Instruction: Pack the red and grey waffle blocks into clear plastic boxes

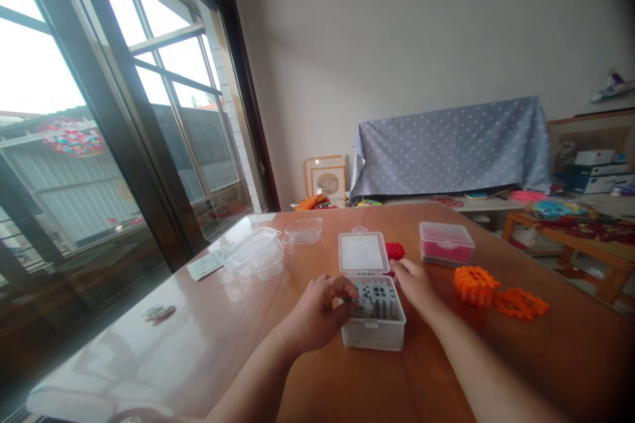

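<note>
Glossy wooden desk right up against a tall dark-framed window, with a grey polka-dot cloth draped over something against the far wall. All the action is in the middle: a clear rectangular plastic box sits square in front of the person, its white-tinted hinged lid flipped all the way back flat on the desk, which seems to be what keeps the opening free for reaching in. Inside is a packed batch of grey interlocking plastic pieces. The left hand comes in from the window side with its fingers and thumb drawn together, apparently pinching at the edge of those pieces, though the back of the hand hides exactly what's caught. The right hand sits on the other side with its fingers loosely together right by the box, maybe steadying it, but I can't tell if it's actually gripping anything. Off to the right, two orange snowflake-shaped plastic pieces lie loose near a lidded clear box of pink pieces, so each colour looks kept to its own spot.
</note>
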### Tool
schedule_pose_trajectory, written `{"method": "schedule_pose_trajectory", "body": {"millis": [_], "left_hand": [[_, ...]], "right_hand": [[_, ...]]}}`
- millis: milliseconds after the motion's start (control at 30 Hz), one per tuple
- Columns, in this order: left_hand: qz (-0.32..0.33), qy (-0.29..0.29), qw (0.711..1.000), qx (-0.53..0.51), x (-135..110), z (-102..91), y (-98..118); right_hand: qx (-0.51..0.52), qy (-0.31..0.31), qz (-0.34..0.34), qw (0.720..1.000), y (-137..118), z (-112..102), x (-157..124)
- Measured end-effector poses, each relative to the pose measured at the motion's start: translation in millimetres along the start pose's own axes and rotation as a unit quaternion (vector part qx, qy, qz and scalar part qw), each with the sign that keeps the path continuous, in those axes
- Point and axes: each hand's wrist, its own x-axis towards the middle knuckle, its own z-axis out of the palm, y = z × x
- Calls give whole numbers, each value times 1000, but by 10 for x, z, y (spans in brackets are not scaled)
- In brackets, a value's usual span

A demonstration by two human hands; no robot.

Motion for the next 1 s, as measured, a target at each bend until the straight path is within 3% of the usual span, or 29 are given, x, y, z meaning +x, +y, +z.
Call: {"method": "schedule_pose_trajectory", "body": {"millis": [267, 567, 1000], "left_hand": [[-13, -22, 998, 64, -39, 20, 98], [34, -43, 987, 151, 18, -62, 152], [23, -40, 987, 156, 73, -100, 108]], "right_hand": [[0, 0, -2, 1000, -50, -14, -18], [-4, -3, -8, 1000, -60, -41, -11], [-16, -2, -13, 1000, -51, -24, -8]]}}
